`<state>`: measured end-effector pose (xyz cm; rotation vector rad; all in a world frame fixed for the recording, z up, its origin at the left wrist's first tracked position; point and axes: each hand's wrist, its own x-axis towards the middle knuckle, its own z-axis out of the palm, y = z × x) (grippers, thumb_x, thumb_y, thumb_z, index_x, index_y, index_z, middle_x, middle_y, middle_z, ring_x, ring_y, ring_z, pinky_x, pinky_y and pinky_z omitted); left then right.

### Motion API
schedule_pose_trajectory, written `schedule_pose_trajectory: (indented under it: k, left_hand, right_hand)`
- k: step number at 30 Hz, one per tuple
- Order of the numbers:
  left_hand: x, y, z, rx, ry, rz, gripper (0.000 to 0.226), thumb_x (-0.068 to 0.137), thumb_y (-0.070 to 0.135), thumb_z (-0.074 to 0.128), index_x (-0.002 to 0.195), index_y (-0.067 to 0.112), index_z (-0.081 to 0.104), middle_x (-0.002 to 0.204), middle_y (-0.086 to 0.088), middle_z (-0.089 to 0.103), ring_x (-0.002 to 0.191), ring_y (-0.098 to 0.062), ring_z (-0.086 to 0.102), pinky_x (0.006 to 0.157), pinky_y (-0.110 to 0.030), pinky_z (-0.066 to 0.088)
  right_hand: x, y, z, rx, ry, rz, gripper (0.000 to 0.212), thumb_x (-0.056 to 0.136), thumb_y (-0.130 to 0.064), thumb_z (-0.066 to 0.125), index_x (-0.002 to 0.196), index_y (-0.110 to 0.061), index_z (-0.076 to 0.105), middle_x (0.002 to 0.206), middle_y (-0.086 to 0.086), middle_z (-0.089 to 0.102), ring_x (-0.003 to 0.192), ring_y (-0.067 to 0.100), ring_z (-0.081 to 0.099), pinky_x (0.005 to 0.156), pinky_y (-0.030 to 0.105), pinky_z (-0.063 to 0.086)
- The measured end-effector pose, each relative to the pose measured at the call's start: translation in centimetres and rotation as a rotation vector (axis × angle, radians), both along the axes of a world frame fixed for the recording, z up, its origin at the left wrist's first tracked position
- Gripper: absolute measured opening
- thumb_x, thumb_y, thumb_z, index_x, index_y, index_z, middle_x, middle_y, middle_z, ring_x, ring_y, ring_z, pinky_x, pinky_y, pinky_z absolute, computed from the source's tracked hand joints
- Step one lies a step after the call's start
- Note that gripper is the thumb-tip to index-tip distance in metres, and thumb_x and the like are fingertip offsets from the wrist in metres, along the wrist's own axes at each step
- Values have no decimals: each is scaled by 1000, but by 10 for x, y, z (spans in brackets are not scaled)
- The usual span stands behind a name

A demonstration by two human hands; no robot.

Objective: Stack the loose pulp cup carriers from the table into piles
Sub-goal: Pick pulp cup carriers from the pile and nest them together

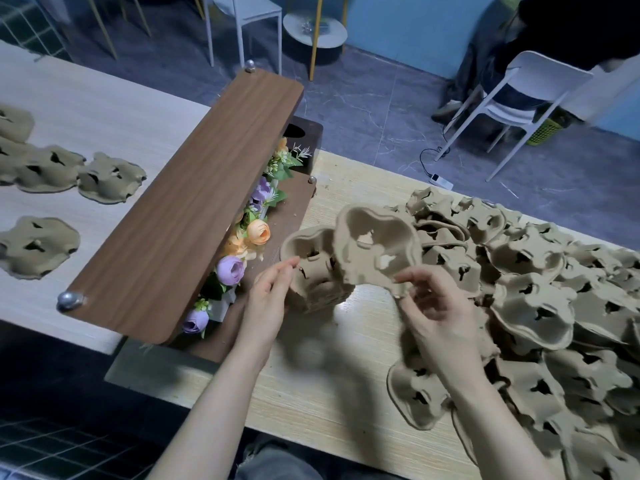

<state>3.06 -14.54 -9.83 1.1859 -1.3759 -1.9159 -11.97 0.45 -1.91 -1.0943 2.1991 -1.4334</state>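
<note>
A small pile of nested pulp cup carriers (313, 268) stands on the light wooden table (311, 393) in front of me. My left hand (268, 301) holds the pile's near left side, thumb and fingers curled against its wall. My right hand (433, 306) pinches the lower edge of a single carrier (375, 249), which is tilted up on edge just right of the pile and overlaps its rim. A large heap of loose carriers (540, 306) covers the table to the right.
A walnut shelf divider (194, 202) with artificial flowers (256, 233) under it separates my table from a second table (86, 109) holding more carriers (110, 178). White chairs (512, 98), a person seated at the far right and a round side table (315, 29) stand on the grey floor beyond.
</note>
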Motion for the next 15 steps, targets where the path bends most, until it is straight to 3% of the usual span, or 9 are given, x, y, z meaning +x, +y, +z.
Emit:
schedule_pose_trajectory:
  k: [3, 6, 10, 15]
  left_hand:
    - [1, 1, 2, 57, 29, 18, 35, 104, 42, 43, 131, 31, 62, 141, 5, 54, 130, -9, 50, 108, -45, 45]
    - [0, 0, 2, 123, 32, 45, 54, 99, 53, 41, 146, 27, 47, 147, 6, 50, 134, -11, 47, 110, -48, 43]
    - [-1, -1, 1, 86, 42, 34, 77, 82, 78, 44, 145, 36, 47, 148, 12, 50, 138, -7, 43, 115, -47, 38]
    - [-6, -7, 7, 26, 41, 40, 49, 92, 70, 40, 137, 51, 43, 152, 18, 42, 142, -3, 35, 120, -45, 28]
  right_hand:
    - [-2, -21, -11, 6, 18, 95, 28, 83, 4, 63, 91, -22, 65, 85, -12, 59, 68, 6, 52, 60, 28, 43]
    - [-4, -38, -20, 40, 79, 186, 26, 80, 3, 61, 91, -21, 65, 89, -12, 60, 70, 9, 54, 64, 23, 42]
    - [-12, -50, -29, 123, 131, 259, 32, 81, 8, 59, 91, -22, 64, 96, -10, 60, 77, 14, 55, 73, 23, 43]
    - [-14, -44, -39, 146, 124, 109, 46, 84, 11, 56, 106, -29, 62, 104, -9, 60, 77, 13, 55, 73, 16, 43]
